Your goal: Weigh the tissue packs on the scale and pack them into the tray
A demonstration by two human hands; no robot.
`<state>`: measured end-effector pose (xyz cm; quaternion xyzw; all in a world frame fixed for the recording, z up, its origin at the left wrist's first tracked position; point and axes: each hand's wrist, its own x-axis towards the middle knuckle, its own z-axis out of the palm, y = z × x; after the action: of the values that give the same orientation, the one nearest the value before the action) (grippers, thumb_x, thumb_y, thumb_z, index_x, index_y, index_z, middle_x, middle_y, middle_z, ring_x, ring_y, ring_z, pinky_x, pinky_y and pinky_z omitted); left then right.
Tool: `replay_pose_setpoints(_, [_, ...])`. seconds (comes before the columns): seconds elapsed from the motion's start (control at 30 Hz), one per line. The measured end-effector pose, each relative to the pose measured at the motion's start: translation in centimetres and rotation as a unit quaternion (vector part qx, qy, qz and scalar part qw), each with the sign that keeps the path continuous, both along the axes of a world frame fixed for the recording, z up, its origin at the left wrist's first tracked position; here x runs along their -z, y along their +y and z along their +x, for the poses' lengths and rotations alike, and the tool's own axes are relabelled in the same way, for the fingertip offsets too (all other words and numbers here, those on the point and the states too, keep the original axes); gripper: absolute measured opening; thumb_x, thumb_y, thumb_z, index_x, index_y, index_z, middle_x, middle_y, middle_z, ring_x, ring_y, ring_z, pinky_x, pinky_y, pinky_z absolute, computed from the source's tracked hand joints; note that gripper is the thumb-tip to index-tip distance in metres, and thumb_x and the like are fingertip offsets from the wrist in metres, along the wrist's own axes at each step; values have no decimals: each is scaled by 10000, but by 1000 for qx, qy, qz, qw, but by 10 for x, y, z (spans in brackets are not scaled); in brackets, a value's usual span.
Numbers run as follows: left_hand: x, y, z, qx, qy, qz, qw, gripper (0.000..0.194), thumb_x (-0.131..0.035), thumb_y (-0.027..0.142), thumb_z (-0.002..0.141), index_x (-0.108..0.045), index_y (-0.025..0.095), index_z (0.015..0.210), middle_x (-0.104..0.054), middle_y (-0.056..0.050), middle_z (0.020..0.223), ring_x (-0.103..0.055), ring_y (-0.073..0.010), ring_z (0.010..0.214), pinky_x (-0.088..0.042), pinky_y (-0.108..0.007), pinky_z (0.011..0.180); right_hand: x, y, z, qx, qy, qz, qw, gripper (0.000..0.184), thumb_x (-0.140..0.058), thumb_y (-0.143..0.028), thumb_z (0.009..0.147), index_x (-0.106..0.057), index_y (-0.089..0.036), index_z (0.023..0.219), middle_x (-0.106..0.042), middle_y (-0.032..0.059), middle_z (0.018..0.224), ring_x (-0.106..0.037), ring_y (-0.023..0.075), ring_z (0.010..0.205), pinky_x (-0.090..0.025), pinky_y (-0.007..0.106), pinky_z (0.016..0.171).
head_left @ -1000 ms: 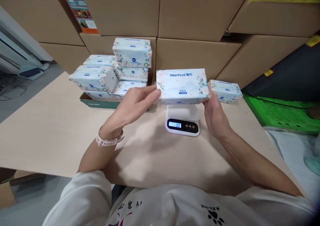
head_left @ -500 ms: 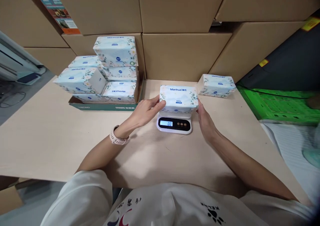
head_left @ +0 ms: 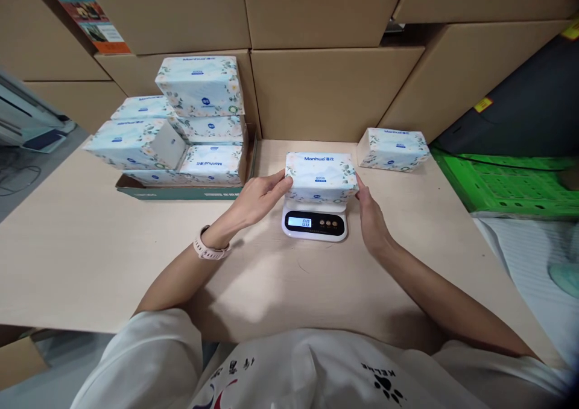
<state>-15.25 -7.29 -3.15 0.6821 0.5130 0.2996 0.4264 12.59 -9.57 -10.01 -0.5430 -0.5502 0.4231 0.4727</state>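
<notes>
Between my two hands is a tissue pack, white and pale blue with a flower print, held over a white digital scale. The scale's lit display reads 0.0. My left hand grips the pack's left end, thumb at the front. Against its right end press the fingers of my right hand, partly hidden behind the pack. Whether the pack's underside touches the scale plate, I cannot tell. A second tissue pack lies on the table behind and to the right.
Several more tissue packs are stacked in a low green-edged carton at the left. Large cardboard boxes wall off the back of the wooden table. A green plastic crate stands beyond the right edge.
The camera view has shifted slightly. Both hands keep their hold on the tissue pack over the scale, and the display still reads 0.0.
</notes>
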Motion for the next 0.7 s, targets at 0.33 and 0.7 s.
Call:
replay_pose_setpoints(0.33, [-8, 3, -8, -93, -156, -94, 979, 751, -608, 593, 1055, -493, 203, 1687, -390, -99, 1830, -407, -269, 1693, -374, -420, 1384, 33, -3, 2, 145, 7, 84, 986, 748, -361, -729, 1067, -540, -304, 1656, -543, 68, 1741, -480, 285, 1651, -311, 560, 1420])
replay_pose_setpoints(0.7, [-20, 1, -1, -130, -209, -157, 956, 531, -557, 503, 1069, -646, 217, 1507, -550, -98, 1732, -511, -287, 1628, -420, -502, 1374, 29, -9, -1, 124, -15, 96, 988, 737, -340, -737, 1069, -539, -336, 1655, -556, 49, 1730, -461, 289, 1663, -326, 575, 1413])
